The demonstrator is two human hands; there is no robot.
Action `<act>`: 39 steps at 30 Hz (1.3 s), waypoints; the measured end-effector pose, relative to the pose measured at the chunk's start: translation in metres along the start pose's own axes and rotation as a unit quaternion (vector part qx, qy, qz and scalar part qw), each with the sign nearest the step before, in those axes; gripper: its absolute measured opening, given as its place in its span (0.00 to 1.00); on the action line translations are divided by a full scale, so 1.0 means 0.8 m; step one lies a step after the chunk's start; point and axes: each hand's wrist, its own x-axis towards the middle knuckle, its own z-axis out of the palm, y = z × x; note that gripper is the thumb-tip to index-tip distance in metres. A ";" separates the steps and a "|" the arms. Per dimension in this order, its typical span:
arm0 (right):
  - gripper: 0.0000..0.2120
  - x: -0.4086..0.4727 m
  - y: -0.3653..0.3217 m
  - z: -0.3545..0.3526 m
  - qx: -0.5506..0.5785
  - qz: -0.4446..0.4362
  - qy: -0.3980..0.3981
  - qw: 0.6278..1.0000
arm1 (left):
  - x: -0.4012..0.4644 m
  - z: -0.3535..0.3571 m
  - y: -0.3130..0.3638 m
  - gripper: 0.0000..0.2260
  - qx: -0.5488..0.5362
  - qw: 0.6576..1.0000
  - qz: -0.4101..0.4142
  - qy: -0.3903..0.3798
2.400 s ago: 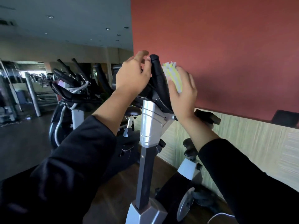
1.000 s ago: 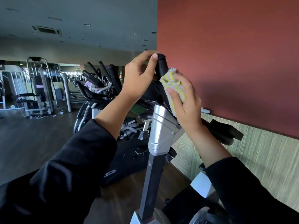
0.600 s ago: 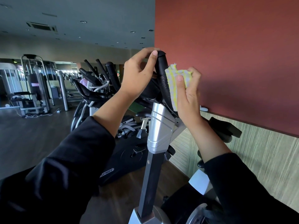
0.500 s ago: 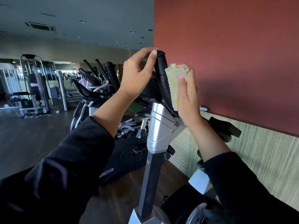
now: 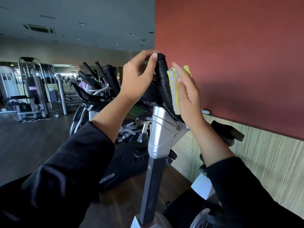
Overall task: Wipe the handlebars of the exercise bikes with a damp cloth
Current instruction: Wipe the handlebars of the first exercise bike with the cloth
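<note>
— Fingers [image 5: 178, 68] of the right hand [image 5: 189, 97]: straight and together, flat against the cloth [image 5: 174, 91], pressing it onto the handlebar [image 5: 163, 83]. On the left hand [image 5: 136, 79]: curled, tips hooked over the handlebar's top end, thumb underneath.

— And around that, biggest first?

— Red wall [image 5: 230, 55] filling the right side, with a striped beige panel [image 5: 269, 163] below it. Dark wood floor [image 5: 24, 145] stretching off to the left. Black sleeves [image 5: 65, 170] low in the foreground, pushed back from both forearms.

— Machines?

— Nearest bike's silver and grey post [image 5: 158, 145] rising up the middle, straight under the handlebar. Another black bike [image 5: 118, 163] just behind it, marked SPIRIT on the housing. Further bikes [image 5: 92, 89] lined up beyond, handles pointing upward. Weight machines [image 5: 31, 89] well back on the left.

— Back to the cloth, then.

— Yellow and white, folded, sandwiched between palm and the right face of the upright black grip, running from near the fingertips down to the heel of the hand. Dampness: impossible to tell.
</note>
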 end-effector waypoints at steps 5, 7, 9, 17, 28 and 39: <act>0.17 -0.008 -0.012 0.001 -0.019 0.021 0.000 1.000 | 0.002 -0.001 -0.001 0.14 -0.005 1.000 -0.003 0.000; 0.17 -0.017 -0.013 0.005 -0.054 0.002 0.021 0.998 | 0.001 0.000 0.000 0.15 -0.008 1.000 -0.004 0.002; 0.18 -0.020 -0.011 0.011 -0.057 -0.018 0.008 0.998 | 0.000 0.001 0.002 0.16 0.000 1.000 0.003 0.007; 0.19 -0.009 -0.010 0.010 0.007 0.030 0.059 0.998 | -0.002 -0.001 0.004 0.12 -0.009 1.000 -0.001 0.004; 0.18 -0.026 0.006 0.007 -0.076 -0.092 0.047 0.992 | -0.001 -0.002 0.007 0.11 -0.028 1.000 -0.010 -0.007; 0.21 -0.011 -0.005 0.012 -0.155 -0.137 -0.010 0.978 | -0.003 0.001 0.011 0.12 -0.115 0.992 -0.054 0.007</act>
